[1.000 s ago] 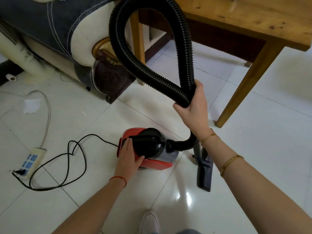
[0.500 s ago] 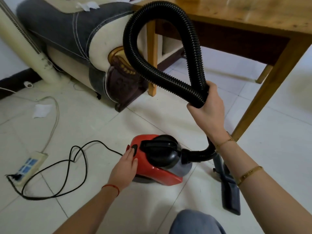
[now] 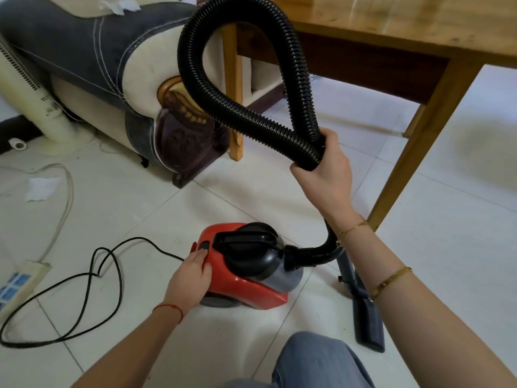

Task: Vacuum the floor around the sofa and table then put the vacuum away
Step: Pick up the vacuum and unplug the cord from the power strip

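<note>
My right hand (image 3: 326, 175) was clenched round the hose (image 3: 251, 119), gripping it where the two runs of its big loop crossed, so the slack stayed up off the floor (image 3: 461, 219) and clear of the table (image 3: 405, 32) leg beside my wrist. My left hand (image 3: 193, 278) rested low on the rear of the vacuum (image 3: 246, 270), palm on the red shell, fingers lying nearly straight with the tips on a dark button (image 3: 205, 245) there; I judged I was pressing a switch, though which one I could not tell. The vacuum sat on the floor between my hands, below the right one, its nozzle (image 3: 363, 309) lying flat under my right forearm. The cord (image 3: 106, 275) trailed left of my left hand toward a power strip (image 3: 16, 284). The sofa (image 3: 98, 65) stood beyond, past the loop.
</note>
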Available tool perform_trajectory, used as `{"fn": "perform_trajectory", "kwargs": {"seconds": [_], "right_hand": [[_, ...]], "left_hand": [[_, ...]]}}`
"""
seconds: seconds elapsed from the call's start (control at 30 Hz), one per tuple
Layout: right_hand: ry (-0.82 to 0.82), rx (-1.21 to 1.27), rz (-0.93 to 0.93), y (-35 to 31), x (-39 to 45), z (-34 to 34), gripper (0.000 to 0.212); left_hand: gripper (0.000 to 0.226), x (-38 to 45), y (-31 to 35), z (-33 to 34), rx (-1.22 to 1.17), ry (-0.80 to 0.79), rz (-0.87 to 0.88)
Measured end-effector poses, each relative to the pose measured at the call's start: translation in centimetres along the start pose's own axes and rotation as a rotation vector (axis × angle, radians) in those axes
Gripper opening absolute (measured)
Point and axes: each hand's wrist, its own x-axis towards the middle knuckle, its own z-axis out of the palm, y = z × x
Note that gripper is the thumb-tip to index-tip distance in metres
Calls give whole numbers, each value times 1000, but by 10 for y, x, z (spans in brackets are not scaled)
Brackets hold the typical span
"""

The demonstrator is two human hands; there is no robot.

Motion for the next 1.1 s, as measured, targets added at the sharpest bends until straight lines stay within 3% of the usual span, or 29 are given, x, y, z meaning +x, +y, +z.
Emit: {"fn": "perform_trajectory", "kwargs": {"seconds": [0.53, 0.63, 0.73, 0.83, 1.1], "right_hand": [[-40, -11, -7, 5, 3, -7, 58], [-65, -33, -28, 9, 2, -7, 59], [-67, -39, -31, 10, 2, -6, 58], [-74, -35, -30, 8, 0, -8, 56], [-114, -71, -61, 5, -2, -7, 52]], "left_hand": [[39, 9, 14, -22, 26, -32, 8], [58, 10, 28, -34, 8, 116, 192], [76, 15, 46, -42, 109, 69, 475], [64, 26, 66, -41, 250, -14, 596], [30, 48, 86, -34, 441, -164, 606]]}}
